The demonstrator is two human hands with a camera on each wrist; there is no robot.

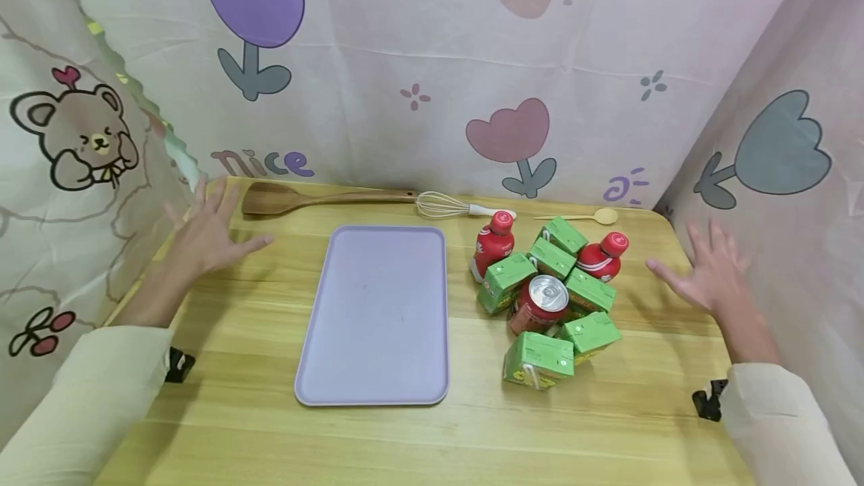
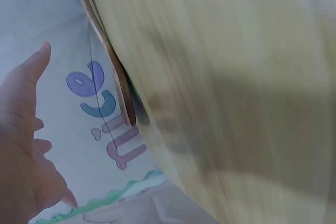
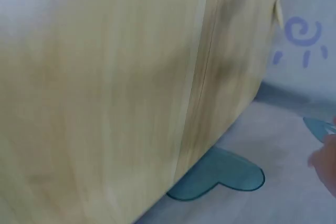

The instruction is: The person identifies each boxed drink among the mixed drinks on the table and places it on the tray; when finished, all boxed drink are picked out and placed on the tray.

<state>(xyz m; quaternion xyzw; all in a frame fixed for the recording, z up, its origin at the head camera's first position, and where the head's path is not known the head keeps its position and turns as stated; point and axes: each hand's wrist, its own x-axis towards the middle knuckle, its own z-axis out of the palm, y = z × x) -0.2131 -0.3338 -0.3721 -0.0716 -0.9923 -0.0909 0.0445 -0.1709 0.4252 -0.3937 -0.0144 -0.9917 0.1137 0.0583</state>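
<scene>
Plainly, nothing is held: the left hand (image 1: 204, 241) and right hand (image 1: 717, 274) are spread wide, nearest the wooden spatula (image 1: 270, 199) and a red bottle (image 1: 599, 261). Bottle and 6 green cartons (image 1: 538, 355) are clustered so tightly beside the tray (image 1: 378, 313) that neighbours could be toppled by 1 brush. Cartons are shown by the head view alone.
</scene>
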